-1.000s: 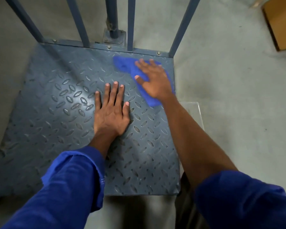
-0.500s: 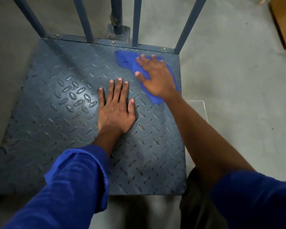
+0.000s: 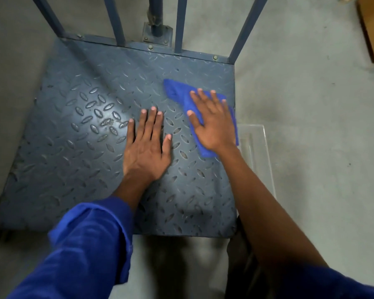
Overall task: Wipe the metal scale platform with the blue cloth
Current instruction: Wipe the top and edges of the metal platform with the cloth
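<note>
The right hand (image 3: 212,124) presses flat, fingers spread and straight, on the blue cloth (image 3: 179,91), which lies on the metal scale platform (image 3: 73,126) near its far right corner, just inside the right edge. The left hand (image 3: 146,145) rests palm-down, fingers extended, on the bare tread plate near the platform's middle.

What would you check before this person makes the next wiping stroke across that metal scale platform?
1. Under the right hand, the blue cloth lies flat: ok.
2. Its fingers lie straight and spread on the cloth: ok.
3. Flat on the scale platform, the left hand avoids the cloth: ok.
4. Leftward stroke path free: not ok, the left hand lies in it.
5. Beside the platform's right edge, the clear plastic bin stands off it: ok.
6. Wiped corner clean: cannot tell.
</note>
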{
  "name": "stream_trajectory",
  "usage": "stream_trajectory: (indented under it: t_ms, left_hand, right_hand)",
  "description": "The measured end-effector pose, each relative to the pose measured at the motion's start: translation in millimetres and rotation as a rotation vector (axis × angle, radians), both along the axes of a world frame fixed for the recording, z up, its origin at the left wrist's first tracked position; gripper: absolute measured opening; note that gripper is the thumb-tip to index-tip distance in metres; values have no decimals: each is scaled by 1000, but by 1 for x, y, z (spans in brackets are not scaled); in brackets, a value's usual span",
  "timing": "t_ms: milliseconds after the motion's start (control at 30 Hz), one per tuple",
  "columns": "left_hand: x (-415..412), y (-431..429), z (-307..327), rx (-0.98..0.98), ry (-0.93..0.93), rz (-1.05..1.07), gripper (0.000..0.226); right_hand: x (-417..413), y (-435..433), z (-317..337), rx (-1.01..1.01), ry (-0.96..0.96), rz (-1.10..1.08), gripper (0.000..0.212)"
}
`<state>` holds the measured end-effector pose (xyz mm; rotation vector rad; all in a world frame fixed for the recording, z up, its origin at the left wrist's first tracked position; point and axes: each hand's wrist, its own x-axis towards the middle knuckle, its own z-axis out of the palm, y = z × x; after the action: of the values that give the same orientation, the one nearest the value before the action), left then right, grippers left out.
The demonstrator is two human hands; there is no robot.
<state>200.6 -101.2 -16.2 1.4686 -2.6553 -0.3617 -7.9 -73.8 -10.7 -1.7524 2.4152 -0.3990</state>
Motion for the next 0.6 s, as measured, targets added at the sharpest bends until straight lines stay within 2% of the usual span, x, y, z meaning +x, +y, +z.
stream_trajectory:
  t_ms: [67,200,267,367,433,600]
  left_hand:
    - [7,7,-1,-11,-24,-1,71]
    - [5,3,-3,-37,-30,5,72]
    - [5,3,-4,-34,-25,2,71]
    - [5,5,-2,-34,-17,-2,71]
    - [4,3,-1,-32,-15,0,71]
    - [4,7,1,-20,-39,4,70]
  right_hand:
    - [-11,3,0,9,1,-154,59]
    - [-9,-27,7,44,-18,-273,60]
    - [9,-18,10,50,3,-219,61]
    - [43,47,7,20,55,-35,59]
    - [42,73,4,11,61,-76,59]
    - [3,22,10,56,25,-273,61]
